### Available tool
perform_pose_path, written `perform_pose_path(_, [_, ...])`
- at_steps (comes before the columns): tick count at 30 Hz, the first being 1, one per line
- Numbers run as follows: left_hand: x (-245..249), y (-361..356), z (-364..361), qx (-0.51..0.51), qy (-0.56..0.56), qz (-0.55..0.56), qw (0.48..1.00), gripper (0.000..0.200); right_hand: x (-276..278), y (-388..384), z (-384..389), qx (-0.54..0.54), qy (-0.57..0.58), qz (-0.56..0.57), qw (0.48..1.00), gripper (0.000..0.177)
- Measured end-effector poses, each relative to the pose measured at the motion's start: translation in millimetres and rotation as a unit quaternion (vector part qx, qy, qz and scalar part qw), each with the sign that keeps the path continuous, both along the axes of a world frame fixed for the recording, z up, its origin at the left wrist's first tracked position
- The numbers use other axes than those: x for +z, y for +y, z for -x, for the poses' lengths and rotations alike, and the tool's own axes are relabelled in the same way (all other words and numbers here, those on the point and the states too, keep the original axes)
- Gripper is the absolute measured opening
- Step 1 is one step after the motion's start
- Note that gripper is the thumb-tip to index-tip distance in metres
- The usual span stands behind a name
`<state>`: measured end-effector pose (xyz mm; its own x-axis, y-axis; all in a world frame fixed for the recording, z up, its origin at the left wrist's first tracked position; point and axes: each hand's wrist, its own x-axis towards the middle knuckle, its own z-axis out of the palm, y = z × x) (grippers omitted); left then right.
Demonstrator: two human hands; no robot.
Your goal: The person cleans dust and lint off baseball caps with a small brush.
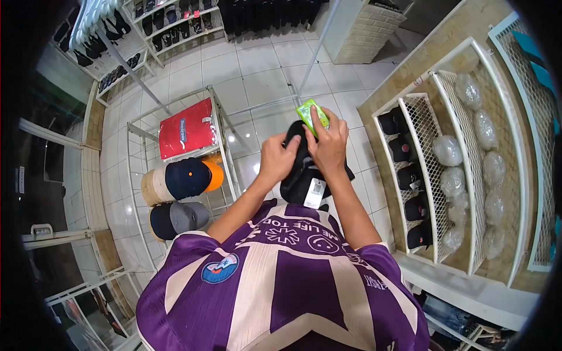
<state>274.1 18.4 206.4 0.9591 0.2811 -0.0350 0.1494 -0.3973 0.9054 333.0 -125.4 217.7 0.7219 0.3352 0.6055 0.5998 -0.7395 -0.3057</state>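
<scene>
Purple shirt (281,286): closest to the camera, low in the view. Both arms reach out from it.
White tag (315,193): hangs loose from the near edge of the black cap (301,178). It could catch on a finger and rip off.
Black cap: up in the middle, in front of the chest, between the two hands.
Left hand (278,158): fingers curl closed on the left side of the cap.
Right hand (329,146): closed too. It lies on the cap's right side and pinches the green packet (312,116).
Green packet: pokes out past the fingertips, on the far side of the cap. One hand does two jobs here, so I think the packet could slip out.
Cap risk: the cap looks soft and bunched up. If one hand lets go, it could flop and fall.
Left rack (225,140): holds a navy cap (186,177), a grey cap (188,216) and a red pack (187,128). A wide elbow could bump it.
Right wall rack (421,111): rows of dark caps (404,175) and clear bags (448,150), apart from the hands.
Floor (263,76): shiny white tiles. A dropped thing would land there.
</scene>
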Motion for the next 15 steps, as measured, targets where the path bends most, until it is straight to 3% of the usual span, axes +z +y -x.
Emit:
perform_pose_path(3, [-6, 24, -11, 0.097, -0.146, 0.097, 0.980, 0.023, -15, -12, 18, 0.035, -0.007, 0.003, 0.999, 0.056])
perform_pose_path(4, [-4, 33, -10, 0.098, -0.080, 0.121, 0.985, 0.025, -25, -17, 24, 0.030, 0.006, -0.016, 0.999, 0.055])
perform_pose_path(6, [-3, 26, -5, 0.077, -0.049, 0.052, 0.994, 0.028, -37, -21, 18, 0.029, -0.006, -0.025, 0.999, 0.054])
perform_pose_path(7, [2, 20, -1, 0.031, 0.017, -0.006, 0.999, 0.030, -29, -14, 12, 0.030, -0.014, -0.029, 0.999, 0.054])
perform_pose_path(8, [-10, 4, -1, 0.030, -0.062, 0.028, 0.997, 0.030, -20, -5, 2, 0.027, -0.024, -0.032, 0.999, 0.053])
perform_pose_path(12, [-10, 21, -14, 0.069, -0.107, 0.092, 0.988, 0.028, -3, 2, -1, 0.051, -0.004, 0.000, 0.999, 0.052])
perform_pose_path(14, [-8, 43, -17, 0.116, -0.095, 0.190, 0.970, 0.027, -26, -11, 16, 0.059, 0.016, -0.033, 0.998, 0.055])
perform_pose_path(15, [-6, 43, -14, 0.108, -0.081, 0.166, 0.977, 0.027, -30, -12, 17, 0.047, 0.013, -0.041, 0.998, 0.054])
